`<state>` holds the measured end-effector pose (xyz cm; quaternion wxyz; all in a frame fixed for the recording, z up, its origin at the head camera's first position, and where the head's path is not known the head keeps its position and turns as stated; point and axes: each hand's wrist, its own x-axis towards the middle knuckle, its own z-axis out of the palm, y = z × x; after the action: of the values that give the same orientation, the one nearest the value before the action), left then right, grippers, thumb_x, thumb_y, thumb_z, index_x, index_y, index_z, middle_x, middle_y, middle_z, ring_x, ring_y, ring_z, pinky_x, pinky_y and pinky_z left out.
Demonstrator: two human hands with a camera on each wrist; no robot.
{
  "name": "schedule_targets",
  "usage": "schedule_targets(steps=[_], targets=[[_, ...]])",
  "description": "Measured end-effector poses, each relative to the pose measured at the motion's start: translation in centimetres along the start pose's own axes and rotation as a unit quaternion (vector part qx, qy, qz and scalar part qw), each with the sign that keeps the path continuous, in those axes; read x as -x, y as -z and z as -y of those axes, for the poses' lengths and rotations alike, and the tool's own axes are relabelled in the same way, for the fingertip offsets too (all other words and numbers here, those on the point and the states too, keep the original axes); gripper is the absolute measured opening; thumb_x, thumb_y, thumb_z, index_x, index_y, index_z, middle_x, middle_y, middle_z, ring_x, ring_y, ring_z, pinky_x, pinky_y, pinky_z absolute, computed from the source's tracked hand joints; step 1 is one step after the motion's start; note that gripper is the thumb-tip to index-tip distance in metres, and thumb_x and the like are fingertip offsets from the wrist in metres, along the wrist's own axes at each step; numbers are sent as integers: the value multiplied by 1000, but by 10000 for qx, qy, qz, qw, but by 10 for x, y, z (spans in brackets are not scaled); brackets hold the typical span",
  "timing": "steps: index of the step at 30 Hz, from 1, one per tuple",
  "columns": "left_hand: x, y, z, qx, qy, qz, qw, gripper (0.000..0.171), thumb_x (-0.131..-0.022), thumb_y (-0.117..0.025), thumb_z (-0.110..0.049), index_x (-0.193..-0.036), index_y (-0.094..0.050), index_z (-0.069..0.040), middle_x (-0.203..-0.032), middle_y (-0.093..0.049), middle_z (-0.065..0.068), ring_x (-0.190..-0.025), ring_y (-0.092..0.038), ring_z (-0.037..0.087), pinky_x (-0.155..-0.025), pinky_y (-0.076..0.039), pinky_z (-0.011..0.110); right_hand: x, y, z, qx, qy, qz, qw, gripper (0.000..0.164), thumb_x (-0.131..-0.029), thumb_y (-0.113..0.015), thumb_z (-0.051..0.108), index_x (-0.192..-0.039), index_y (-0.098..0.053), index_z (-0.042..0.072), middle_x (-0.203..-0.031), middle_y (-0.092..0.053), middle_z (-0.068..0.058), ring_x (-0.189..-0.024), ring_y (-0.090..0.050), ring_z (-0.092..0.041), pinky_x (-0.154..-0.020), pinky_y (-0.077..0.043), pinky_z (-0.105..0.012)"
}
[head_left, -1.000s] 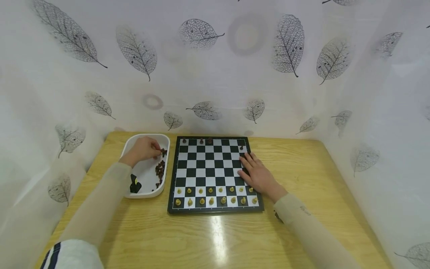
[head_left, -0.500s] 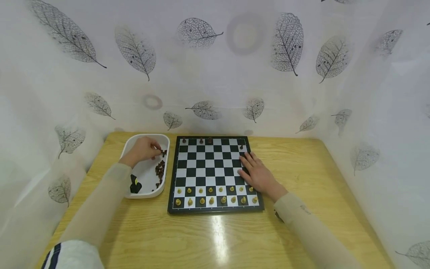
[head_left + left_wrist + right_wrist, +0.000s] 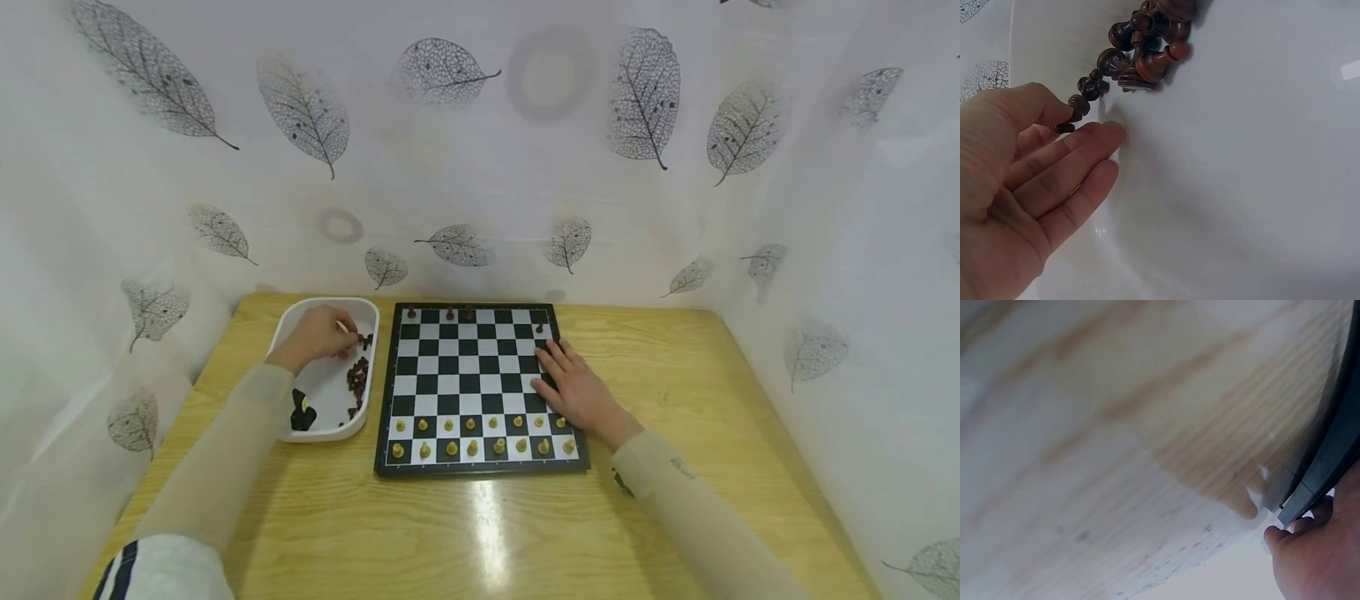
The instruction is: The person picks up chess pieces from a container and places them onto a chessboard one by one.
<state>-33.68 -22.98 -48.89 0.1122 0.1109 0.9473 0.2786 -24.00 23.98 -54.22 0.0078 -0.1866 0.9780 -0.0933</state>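
the right hand [image 3: 577,393] rests, fingers spread, on the board [image 3: 468,382] edge, while the left hand [image 3: 317,335] pinches a dark piece [image 3: 1079,105] between thumb and finger inside the tray [image 3: 327,385], likely mid-pick, next wanting a lift clear of the pile [image 3: 1150,59].

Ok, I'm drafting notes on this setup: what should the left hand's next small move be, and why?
Probably lift the dark piece from the white tray: the left hand seems to pinch it, and the chessboard shows few dark chessmen in its far rows, against two near rows of gold ones.
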Motion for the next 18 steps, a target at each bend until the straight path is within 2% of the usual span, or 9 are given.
schedule_targets(steps=[9, 13, 18], targets=[[0, -1, 3, 219, -196, -349, 9990, 20, -93, -67, -14, -103, -72, 3, -79, -77, 11, -63, -71, 13, -61, -53, 26, 0, 2, 2, 28, -12, 7, 10000, 72, -111, -38, 55, -166, -29, 10, -175, -21, -17, -164, -14, -40, -132, -21, -54], [-1, -2, 4, 229, -207, -479, 9984, 23, -93, -67, -14, -109, -73, 2, -82, -78, 10, -69, -71, 15, -64, -52, 27, 0, 1, 2, 42, -27, 24, 10000, 72, -111, -37, 55, -167, -29, 10, -175, -21, -17, -164, -13, -39, -132, -21, -54], [1, -2, 3, 203, -155, -523, 9983, 27, -95, -69, -15, -116, -74, 1, -95, -79, 14, -79, -73, 20, -69, -54, 28, 1, 2, 2, 20, -33, 17, 10000, 72, -111, -38, 55, -167, -29, 10, -175, -21, -17, -164, -13, -40, -132, -21, -54]])
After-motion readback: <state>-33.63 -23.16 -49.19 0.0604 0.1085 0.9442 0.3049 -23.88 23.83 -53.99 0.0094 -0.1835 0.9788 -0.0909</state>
